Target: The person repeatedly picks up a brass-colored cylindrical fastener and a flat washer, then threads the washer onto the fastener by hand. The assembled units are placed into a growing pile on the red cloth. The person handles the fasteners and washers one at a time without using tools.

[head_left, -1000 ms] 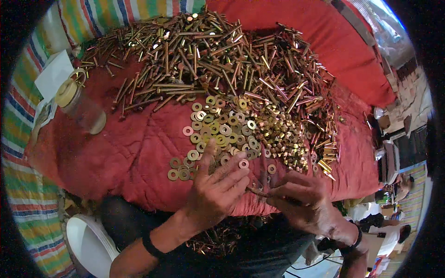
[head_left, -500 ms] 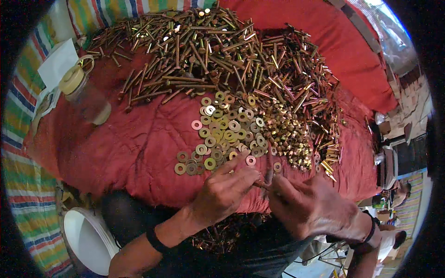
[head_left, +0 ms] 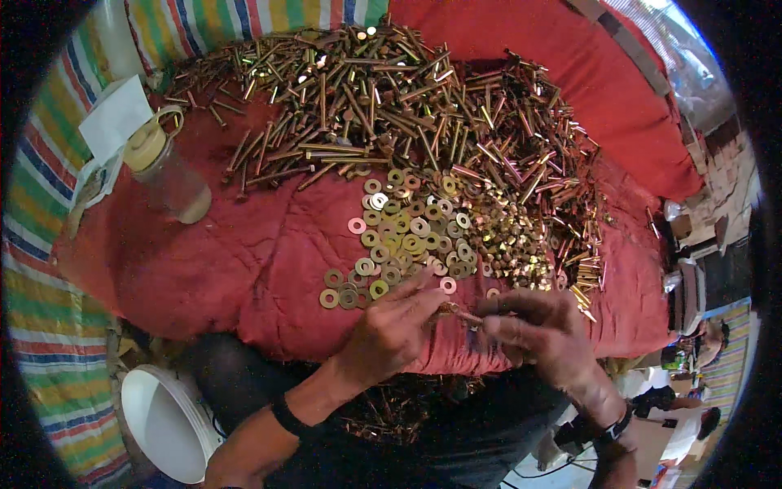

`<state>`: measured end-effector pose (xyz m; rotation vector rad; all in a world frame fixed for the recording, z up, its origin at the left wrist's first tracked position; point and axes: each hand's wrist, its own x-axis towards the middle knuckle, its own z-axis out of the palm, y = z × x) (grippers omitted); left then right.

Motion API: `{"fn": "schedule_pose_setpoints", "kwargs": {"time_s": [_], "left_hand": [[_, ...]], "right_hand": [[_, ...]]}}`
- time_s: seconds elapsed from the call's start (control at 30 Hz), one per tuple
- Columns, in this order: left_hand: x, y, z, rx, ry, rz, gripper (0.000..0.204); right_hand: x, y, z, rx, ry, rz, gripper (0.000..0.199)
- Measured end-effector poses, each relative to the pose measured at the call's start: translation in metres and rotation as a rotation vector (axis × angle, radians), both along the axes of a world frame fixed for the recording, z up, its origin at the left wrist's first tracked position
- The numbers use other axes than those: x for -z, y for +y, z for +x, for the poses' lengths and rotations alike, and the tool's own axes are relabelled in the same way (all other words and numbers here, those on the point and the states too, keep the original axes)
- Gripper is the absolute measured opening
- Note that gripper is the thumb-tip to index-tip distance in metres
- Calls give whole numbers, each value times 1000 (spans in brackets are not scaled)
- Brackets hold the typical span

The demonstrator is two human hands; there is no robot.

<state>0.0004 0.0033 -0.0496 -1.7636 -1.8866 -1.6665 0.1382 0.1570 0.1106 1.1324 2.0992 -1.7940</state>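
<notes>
A brownish metal bolt (head_left: pixel 462 314) lies roughly level between my two hands, above the near edge of the red cloth. My left hand (head_left: pixel 391 330) is closed on its left end, pinching it between thumb and fingers. At the other end, the thumb and fingers of my right hand (head_left: pixel 546 330) are curled and smeared by motion; whether they grip the bolt cannot be made out. Just beyond my hands spreads a heap of flat washers (head_left: pixel 399 240). Right of it lies a heap of small brassy nuts (head_left: pixel 517 248).
A large pile of bolts (head_left: pixel 358 98) arches along the far side of the red cloth (head_left: pixel 187 277). A clear bottle with a yellowish lid (head_left: pixel 147 151) lies at the left. A white bucket (head_left: pixel 163 416) stands low left. More bolts (head_left: pixel 383 411) show below my hands.
The fingers of my right hand have loosened and parted around the bolt's right end, showing more of the bolt. The whole view has shifted slightly; my left hand keeps its pinch.
</notes>
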Motion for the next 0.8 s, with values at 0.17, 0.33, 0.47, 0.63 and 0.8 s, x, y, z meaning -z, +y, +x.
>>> {"fn": "schedule_pose_setpoints", "kwargs": {"time_s": [0.17, 0.33, 0.47, 0.63, 0.8], "left_hand": [[2, 0, 2, -38, 19, -46, 47], [9, 3, 4, -63, -14, -57, 45], [10, 6, 1, -63, -14, -100, 43], [10, 12, 5, -92, 137, -74, 37], [1, 9, -5, -68, 149, -44, 32]], "right_hand": [[12, 5, 24, -25, 423, 313, 38], [19, 8, 27, 11, 502, 228, 34], [20, 21, 25, 37, 546, 460, 30], [37, 49, -22, 167, 722, 297, 24], [41, 49, -99, 12, 649, 162, 23]]}}
